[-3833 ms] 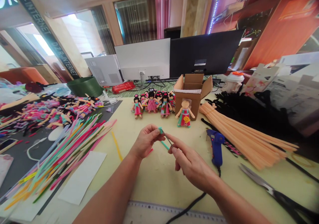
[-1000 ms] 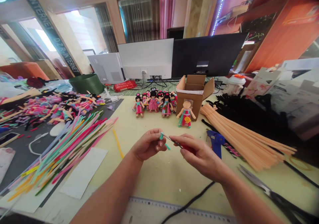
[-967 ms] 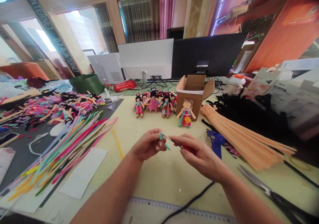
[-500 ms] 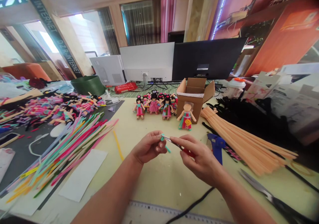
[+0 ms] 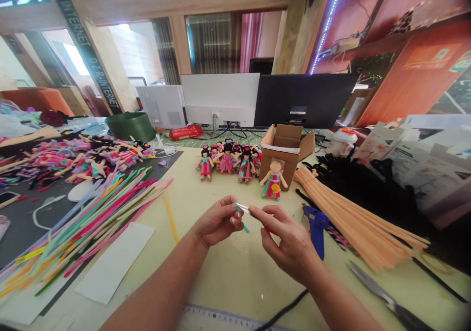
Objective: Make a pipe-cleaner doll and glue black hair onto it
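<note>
My left hand (image 5: 221, 219) pinches a short turquoise pipe cleaner (image 5: 239, 205) between thumb and fingers; most of the piece is hidden. In my right hand (image 5: 285, 233) are red-handled needle-nose pliers (image 5: 245, 208), their thin metal tips touching the turquoise piece. A bit of turquoise (image 5: 246, 228) shows just below my left fingertips; whether it joins the pinched piece I cannot tell. Beyond the hands, a hairless pipe-cleaner doll (image 5: 273, 179) in a striped dress with a yellow flower leans upright against a cardboard box (image 5: 290, 166).
Several black-haired dolls (image 5: 227, 160) stand left of the box. Coloured pipe cleaners (image 5: 106, 208) lie at left, peach ones (image 5: 360, 215) at right. A blue glue gun (image 5: 316, 228) and large scissors (image 5: 386, 296) are near my right arm; a ruler (image 5: 221, 316) lies in front.
The view has shifted slightly. Both hands stay together at the turquoise pipe cleaner, and the lower turquoise bit shows less length than before.
</note>
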{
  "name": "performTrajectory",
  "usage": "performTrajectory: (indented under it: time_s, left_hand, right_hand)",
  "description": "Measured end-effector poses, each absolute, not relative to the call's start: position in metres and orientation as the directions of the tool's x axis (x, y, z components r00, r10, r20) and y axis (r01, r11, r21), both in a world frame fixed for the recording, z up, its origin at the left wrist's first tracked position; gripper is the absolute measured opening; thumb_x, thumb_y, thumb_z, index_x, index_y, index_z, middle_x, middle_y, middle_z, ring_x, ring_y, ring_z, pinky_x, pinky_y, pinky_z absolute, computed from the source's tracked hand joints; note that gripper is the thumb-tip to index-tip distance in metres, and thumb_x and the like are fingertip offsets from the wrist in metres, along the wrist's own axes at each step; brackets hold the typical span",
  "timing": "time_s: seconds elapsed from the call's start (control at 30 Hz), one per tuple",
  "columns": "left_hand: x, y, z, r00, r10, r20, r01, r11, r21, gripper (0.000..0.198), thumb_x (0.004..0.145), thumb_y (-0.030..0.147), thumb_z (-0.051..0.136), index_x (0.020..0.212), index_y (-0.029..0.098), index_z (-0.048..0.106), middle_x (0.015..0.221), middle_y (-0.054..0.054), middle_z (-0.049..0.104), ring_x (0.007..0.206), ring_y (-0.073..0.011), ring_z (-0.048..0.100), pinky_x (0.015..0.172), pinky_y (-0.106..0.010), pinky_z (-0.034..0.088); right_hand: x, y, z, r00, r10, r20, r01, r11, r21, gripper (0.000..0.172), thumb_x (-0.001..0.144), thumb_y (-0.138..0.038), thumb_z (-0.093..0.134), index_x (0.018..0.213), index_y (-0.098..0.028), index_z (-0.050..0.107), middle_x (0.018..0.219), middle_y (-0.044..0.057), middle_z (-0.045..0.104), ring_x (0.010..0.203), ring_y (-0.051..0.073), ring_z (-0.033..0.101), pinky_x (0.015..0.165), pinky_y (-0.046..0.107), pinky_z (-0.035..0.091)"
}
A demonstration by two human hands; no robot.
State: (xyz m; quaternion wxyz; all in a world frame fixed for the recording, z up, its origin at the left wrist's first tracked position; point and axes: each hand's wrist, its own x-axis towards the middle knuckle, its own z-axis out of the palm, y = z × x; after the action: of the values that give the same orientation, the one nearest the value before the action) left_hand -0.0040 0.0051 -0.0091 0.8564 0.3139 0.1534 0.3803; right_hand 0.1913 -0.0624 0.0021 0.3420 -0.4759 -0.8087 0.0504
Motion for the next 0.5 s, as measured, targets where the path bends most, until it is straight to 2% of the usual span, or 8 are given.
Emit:
performTrajectory:
  time_s: [0.2, 0.5]
  left_hand:
    - [-0.0031, 0.0061, -0.0079, 0.625, 0.778, -0.064, -0.559, 0.504, 0.659, 0.019, 0.073, 0.015, 0.074, 0.086, 0.016, 0.06, 0.06, 0.002, 0.06, 0.047, -0.0027, 0.047, 0.056, -0.017, 0.037]
    - [-0.0015, 0.0063, -0.0088, 0.583, 0.804, -0.115, -0.566, 0.504, 0.653, 0.02, 0.072, 0.015, 0.076, 0.085, 0.017, 0.06, 0.059, 0.002, 0.06, 0.048, -0.0027, 0.049, 0.055, -0.015, 0.039]
  right_hand:
    - [0.1917, -0.0611, 0.001, -0.304, 0.81, 0.502, 0.757, 0.525, -0.388, 0.05, 0.087, -0.015, 0.046, 0.134, -0.03, 0.052, 0.108, 0.006, 0.058, 0.09, 0.019, 0.06, 0.078, 0.033, 0.052]
    - [0.1922, -0.0609, -0.0004, -0.301, 0.818, 0.491, 0.765, 0.514, -0.388, 0.05, 0.087, -0.014, 0.047, 0.135, -0.029, 0.051, 0.106, 0.007, 0.058, 0.09, 0.019, 0.059, 0.079, 0.033, 0.051]
